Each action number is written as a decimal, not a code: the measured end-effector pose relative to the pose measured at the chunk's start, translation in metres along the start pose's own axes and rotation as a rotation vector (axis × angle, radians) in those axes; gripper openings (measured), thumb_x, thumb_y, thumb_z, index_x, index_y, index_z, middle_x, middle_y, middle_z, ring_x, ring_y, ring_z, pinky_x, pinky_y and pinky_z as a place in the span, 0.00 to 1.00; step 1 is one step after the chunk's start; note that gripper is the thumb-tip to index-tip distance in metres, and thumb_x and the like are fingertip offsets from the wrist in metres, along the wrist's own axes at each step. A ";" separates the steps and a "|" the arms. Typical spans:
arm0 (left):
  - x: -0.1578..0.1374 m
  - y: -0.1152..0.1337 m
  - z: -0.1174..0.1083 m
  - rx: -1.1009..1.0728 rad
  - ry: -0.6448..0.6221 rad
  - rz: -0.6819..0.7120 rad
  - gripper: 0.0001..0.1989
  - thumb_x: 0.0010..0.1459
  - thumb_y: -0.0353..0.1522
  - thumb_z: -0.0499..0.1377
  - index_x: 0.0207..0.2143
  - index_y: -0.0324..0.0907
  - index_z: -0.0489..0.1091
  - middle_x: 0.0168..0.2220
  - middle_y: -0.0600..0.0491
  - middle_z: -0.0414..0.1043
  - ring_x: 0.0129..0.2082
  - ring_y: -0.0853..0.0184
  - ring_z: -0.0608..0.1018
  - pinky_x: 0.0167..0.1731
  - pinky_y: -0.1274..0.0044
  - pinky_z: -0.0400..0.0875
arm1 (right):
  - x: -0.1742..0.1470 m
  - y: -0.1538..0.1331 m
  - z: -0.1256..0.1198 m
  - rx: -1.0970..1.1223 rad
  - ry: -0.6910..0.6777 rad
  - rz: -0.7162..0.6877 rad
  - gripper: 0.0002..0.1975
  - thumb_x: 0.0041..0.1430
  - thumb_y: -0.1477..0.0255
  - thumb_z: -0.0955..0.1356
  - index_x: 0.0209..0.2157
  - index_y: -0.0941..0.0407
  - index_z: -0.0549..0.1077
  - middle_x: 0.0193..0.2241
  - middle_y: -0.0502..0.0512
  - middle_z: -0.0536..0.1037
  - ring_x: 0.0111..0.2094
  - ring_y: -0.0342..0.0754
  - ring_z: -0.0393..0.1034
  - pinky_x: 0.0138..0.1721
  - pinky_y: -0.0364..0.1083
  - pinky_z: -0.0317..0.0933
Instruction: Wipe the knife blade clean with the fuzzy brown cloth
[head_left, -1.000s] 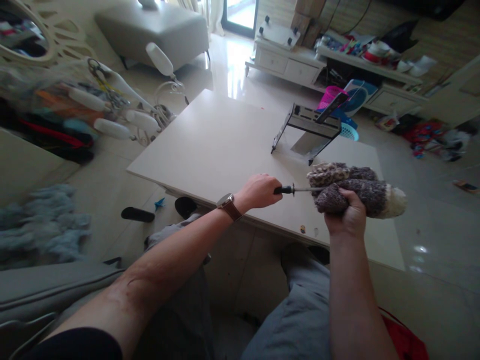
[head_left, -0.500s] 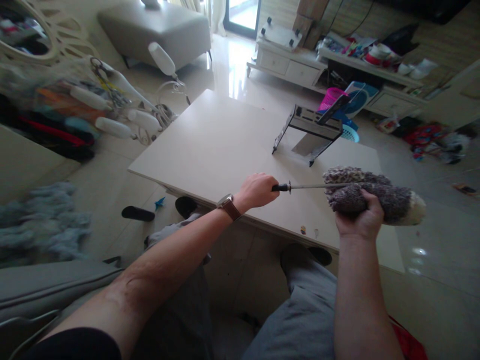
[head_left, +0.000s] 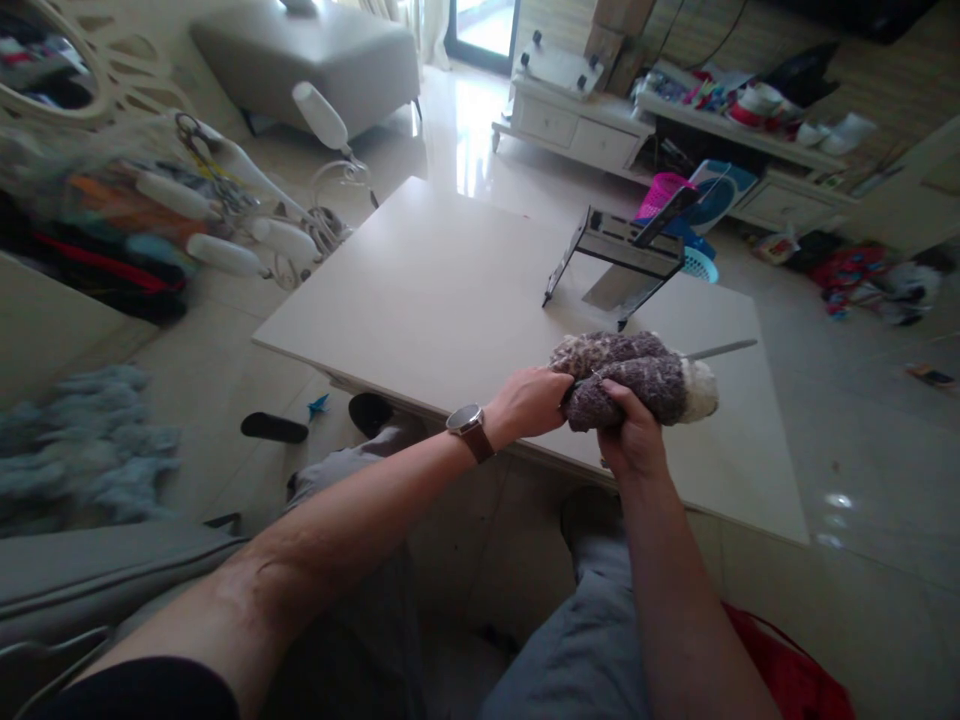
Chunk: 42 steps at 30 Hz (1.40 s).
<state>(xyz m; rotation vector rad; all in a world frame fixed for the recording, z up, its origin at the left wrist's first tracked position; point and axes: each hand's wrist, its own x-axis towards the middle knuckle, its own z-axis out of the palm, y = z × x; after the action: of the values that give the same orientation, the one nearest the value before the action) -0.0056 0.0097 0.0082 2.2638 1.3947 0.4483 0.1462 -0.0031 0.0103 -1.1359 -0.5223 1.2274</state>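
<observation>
My left hand [head_left: 532, 402] is closed around the handle of a sharpening steel [head_left: 724, 349], a long thin metal rod. The handle itself is mostly hidden by my fingers and the fuzzy cloth. My right hand [head_left: 636, 435] grips that cloth [head_left: 645, 385], a brown and whitish fluffy bundle folded around or along the rod; which of the two I cannot tell. Past the cloth's right end the rod's tip sticks out. Both hands are close together above the front edge of the white table [head_left: 420, 290].
A metal-and-black knife stand [head_left: 630, 240] with a black handle in it stands at the table's far right. Left of the table is a lamp with white shades [head_left: 322, 115]. Behind are a low cabinet [head_left: 577, 130] and a pink basket [head_left: 664, 192]. Grey fluff [head_left: 82, 440] lies at left.
My right hand has moved left with the cloth along the rod, up to my left hand. The rod's tip now shows beyond the cloth.
</observation>
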 end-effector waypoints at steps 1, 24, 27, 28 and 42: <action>-0.001 0.002 0.000 0.007 -0.014 0.018 0.11 0.60 0.33 0.59 0.41 0.41 0.81 0.41 0.40 0.83 0.38 0.55 0.84 0.37 0.71 0.72 | 0.000 0.003 0.000 -0.003 0.009 0.002 0.19 0.35 0.74 0.80 0.33 0.56 0.78 0.35 0.49 0.83 0.40 0.47 0.79 0.44 0.45 0.78; 0.001 -0.004 -0.011 -0.078 0.043 0.009 0.10 0.56 0.34 0.58 0.29 0.43 0.79 0.28 0.45 0.78 0.29 0.60 0.77 0.31 0.70 0.62 | 0.030 -0.033 -0.037 0.089 0.096 -0.201 0.13 0.43 0.77 0.76 0.34 0.51 0.77 0.36 0.45 0.82 0.39 0.45 0.79 0.38 0.43 0.78; 0.001 -0.004 -0.011 -0.272 -0.025 -0.018 0.10 0.54 0.35 0.59 0.22 0.42 0.73 0.21 0.51 0.70 0.23 0.66 0.69 0.27 0.71 0.57 | 0.026 -0.038 -0.036 0.090 0.064 -0.209 0.11 0.45 0.76 0.75 0.33 0.52 0.77 0.37 0.47 0.82 0.40 0.45 0.79 0.39 0.44 0.78; 0.001 -0.003 -0.011 -0.355 -0.065 -0.022 0.11 0.53 0.35 0.60 0.20 0.42 0.70 0.19 0.53 0.66 0.22 0.68 0.66 0.26 0.72 0.55 | 0.023 -0.037 -0.035 0.077 0.038 -0.199 0.12 0.45 0.75 0.76 0.34 0.52 0.78 0.38 0.47 0.82 0.41 0.46 0.79 0.41 0.46 0.78; -0.001 0.001 -0.001 -1.062 -0.336 -0.091 0.13 0.48 0.38 0.65 0.23 0.42 0.64 0.19 0.60 0.58 0.19 0.75 0.60 0.21 0.78 0.51 | 0.002 -0.019 -0.013 -0.051 -0.039 -0.117 0.24 0.34 0.76 0.82 0.38 0.54 0.80 0.41 0.50 0.84 0.45 0.52 0.80 0.47 0.51 0.78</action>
<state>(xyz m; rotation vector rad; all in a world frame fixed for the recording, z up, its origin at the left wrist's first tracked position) -0.0059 0.0082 0.0092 1.3144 0.7748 0.5635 0.1667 -0.0047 0.0208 -1.1107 -0.6441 1.1425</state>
